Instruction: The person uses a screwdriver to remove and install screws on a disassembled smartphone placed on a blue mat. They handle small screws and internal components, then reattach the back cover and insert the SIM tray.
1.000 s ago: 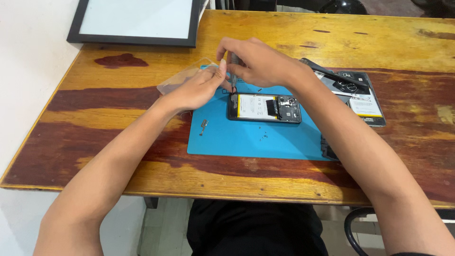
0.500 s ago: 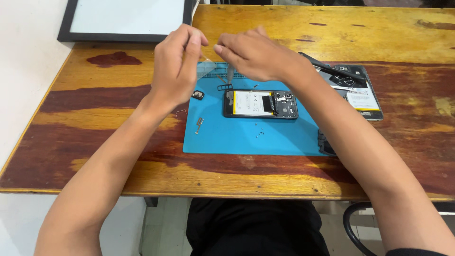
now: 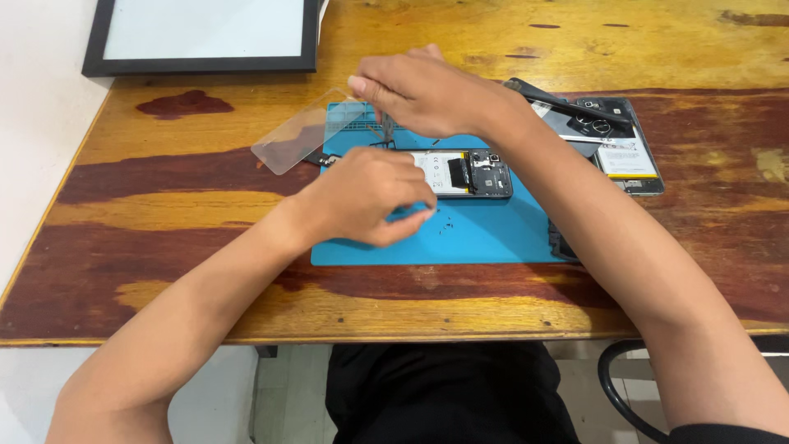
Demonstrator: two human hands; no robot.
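Note:
An opened phone (image 3: 472,173), its insides showing, lies on a blue work mat (image 3: 493,238). My left hand (image 3: 370,197) covers the phone's left end with curled fingers and the thumb pressed on it. Just behind the phone, my right hand (image 3: 423,90) pinches thin metal tweezers (image 3: 386,130) that point down at the phone's far left corner. The tweezer tips are hidden behind my left hand. A few tiny screws (image 3: 445,222) lie on the mat close to my left fingers.
A clear glass sheet (image 3: 300,140) lies half off the mat's left corner. A removed back cover (image 3: 612,144) with a black tool (image 3: 567,103) across it sits to the right. A black-framed white board (image 3: 201,37) lies at the back left of the wooden table (image 3: 164,222).
My left hand was raised beside the right one and has come down onto the phone's left end. The clear sheet now lies uncovered at the left. My right hand stays over the phone with the tweezers.

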